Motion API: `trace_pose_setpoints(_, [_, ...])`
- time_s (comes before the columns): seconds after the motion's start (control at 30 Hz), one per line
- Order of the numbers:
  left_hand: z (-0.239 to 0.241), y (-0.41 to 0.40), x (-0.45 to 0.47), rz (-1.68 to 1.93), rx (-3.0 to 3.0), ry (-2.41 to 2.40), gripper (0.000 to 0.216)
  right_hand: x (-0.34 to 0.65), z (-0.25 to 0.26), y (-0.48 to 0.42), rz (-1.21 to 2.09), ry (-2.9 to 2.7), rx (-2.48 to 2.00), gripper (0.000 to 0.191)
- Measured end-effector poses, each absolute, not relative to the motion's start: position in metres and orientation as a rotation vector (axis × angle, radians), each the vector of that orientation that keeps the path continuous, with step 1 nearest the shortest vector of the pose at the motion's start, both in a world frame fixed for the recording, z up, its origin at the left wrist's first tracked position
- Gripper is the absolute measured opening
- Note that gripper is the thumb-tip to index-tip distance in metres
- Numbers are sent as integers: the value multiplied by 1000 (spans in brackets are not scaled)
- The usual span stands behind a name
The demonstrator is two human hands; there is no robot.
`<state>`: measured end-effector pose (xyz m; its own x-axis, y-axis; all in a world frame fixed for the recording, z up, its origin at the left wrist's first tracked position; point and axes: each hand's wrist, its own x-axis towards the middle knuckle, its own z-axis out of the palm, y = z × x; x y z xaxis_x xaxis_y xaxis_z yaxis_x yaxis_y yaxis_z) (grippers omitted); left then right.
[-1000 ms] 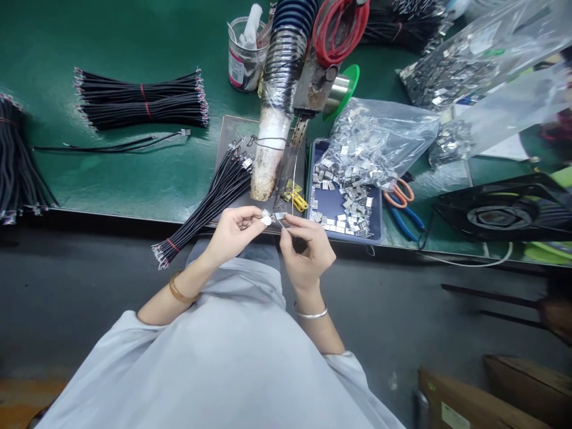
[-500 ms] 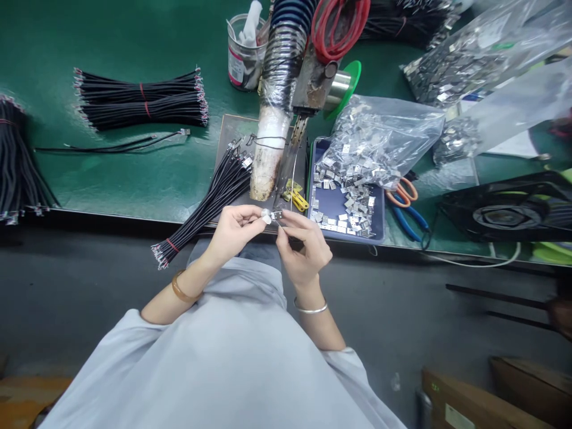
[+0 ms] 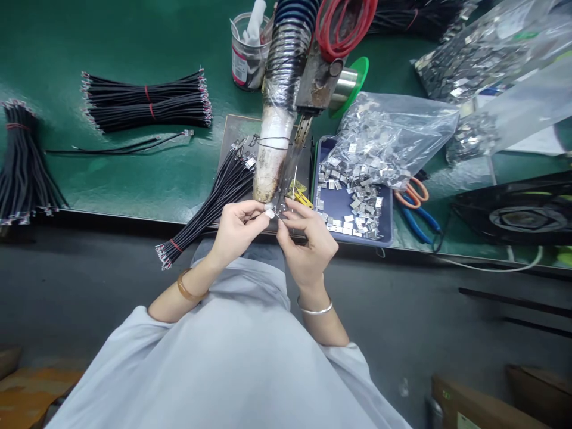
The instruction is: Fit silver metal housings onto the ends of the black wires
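My left hand (image 3: 236, 227) and my right hand (image 3: 307, 238) meet at the front edge of the green bench (image 3: 134, 173), fingertips pinched together. The left pinches a small white connector (image 3: 269, 212). The right pinches a small metal piece (image 3: 280, 210) pressed against that connector. Both sit just below the taped end of a ribbed hose (image 3: 279, 113). A bundle of black wires (image 3: 210, 205) lies slanted beside my left hand, its end hanging over the bench edge. A blue tray (image 3: 343, 205) of small metal clips lies right of my right hand.
More black wire bundles (image 3: 143, 104) lie at the back left and far left (image 3: 22, 164). A clear bag of metal clips (image 3: 388, 134) spills onto the tray. Orange and blue-handled cutters (image 3: 413, 205), a jar (image 3: 248, 50), a solder spool (image 3: 351, 83) and a black fan (image 3: 518, 214) stand around.
Both hands stay pinched together and have edged slightly up toward the hose end. The view has shifted a little; nothing was picked up or let go.
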<state>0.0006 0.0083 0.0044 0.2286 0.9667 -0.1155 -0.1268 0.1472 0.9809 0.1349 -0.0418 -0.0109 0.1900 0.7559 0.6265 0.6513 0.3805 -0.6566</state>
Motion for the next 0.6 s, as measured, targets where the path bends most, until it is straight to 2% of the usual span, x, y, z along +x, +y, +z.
trace_pose_setpoints(0.6, [10,6,4,1003,1101,1053,15,138,-7,-42,9,-1594,-1298,15])
